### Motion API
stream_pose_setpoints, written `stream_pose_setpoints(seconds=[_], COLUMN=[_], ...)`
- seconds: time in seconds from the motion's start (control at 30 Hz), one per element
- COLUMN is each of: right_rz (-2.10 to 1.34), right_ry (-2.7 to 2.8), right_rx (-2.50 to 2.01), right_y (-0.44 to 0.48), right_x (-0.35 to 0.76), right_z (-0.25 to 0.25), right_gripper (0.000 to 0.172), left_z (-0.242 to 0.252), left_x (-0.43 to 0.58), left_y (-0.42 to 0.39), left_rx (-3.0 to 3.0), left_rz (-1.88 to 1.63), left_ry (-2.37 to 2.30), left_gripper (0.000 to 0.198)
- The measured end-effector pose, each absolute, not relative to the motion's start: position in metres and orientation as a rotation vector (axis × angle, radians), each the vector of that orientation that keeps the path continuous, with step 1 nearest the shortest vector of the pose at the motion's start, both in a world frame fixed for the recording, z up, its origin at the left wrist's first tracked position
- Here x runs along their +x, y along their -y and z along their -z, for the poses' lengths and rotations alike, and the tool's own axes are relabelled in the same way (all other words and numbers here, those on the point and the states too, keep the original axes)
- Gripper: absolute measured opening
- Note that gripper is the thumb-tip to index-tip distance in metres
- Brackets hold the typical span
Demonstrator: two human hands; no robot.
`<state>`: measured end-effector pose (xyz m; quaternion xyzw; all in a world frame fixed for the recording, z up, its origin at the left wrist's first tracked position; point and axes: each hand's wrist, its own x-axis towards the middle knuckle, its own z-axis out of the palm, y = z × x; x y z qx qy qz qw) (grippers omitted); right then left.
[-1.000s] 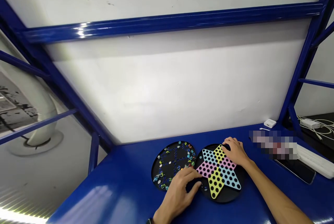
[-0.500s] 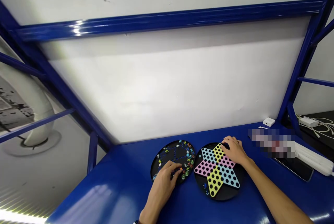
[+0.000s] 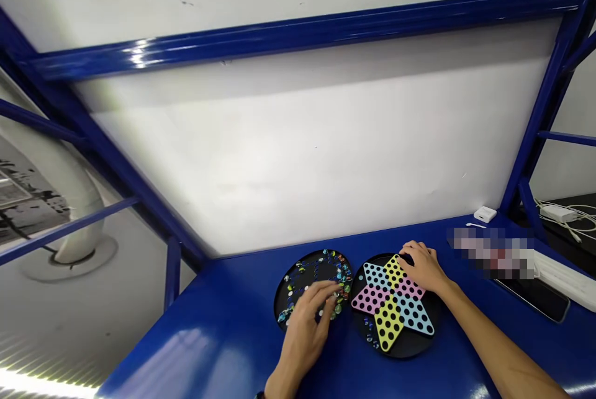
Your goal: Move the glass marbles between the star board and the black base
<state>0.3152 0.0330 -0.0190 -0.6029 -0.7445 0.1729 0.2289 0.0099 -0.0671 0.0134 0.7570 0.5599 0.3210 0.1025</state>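
Observation:
Two round black boards lie side by side on the blue tabletop. The left one, a perforated marble board point(image 3: 298, 268), holds several glass marbles point(image 3: 342, 272) in its holes, mostly around its right edge. My left hand point(image 3: 307, 324) is over that board, with its fingertips among the marbles; I cannot tell whether it holds one. To the right is a Chinese checkers board point(image 3: 393, 318) with a pink, yellow and blue star. My right hand point(image 3: 421, 267) grips its far rim. A few small marbles point(image 3: 371, 332) lie at the star's lower left.
A blue metal frame point(image 3: 302, 30) rises behind the blue table point(image 3: 209, 337) before a white panel. At the right lie a dark phone point(image 3: 535, 300), a white power strip point(image 3: 563, 275) and a small white box point(image 3: 485, 215). A white charger with cables point(image 3: 557, 213) sits beyond.
My left hand has moved from the gap between the boards onto the left board, then rightward among the marbles. My right hand stays on the star board's rim.

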Motion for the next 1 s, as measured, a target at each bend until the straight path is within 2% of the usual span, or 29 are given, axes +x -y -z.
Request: stream_pose_setpoints(seconds=[0.1, 0.27, 0.33, 1.0], right_rz=[-0.480, -0.501, -0.499, -0.521], right_ry=[2.053, 2.050, 2.051, 2.055], right_rx=[-1.664, -1.660, -1.663, -1.670], right_y=[-0.032, -0.032, -0.033, -0.029], right_x=[0.315, 0.316, 0.317, 0.315], right_z=[0.019, 0.019, 0.022, 0.016], right_gripper=[0.030, 0.031, 0.030, 0.033], left_z=[-0.017, -0.030, -0.031, -0.010], left_x=[-0.016, -0.012, 0.000, 0.017], left_y=[0.051, 0.015, 0.004, -0.001], left_rx=[2.191, 2.240, 2.228, 2.363], left_rz=[-0.974, -0.569, -0.507, -0.544], left_ry=[-1.846, -1.706, -1.684, -1.709], left_gripper=[0.036, 0.037, 0.038, 0.024])
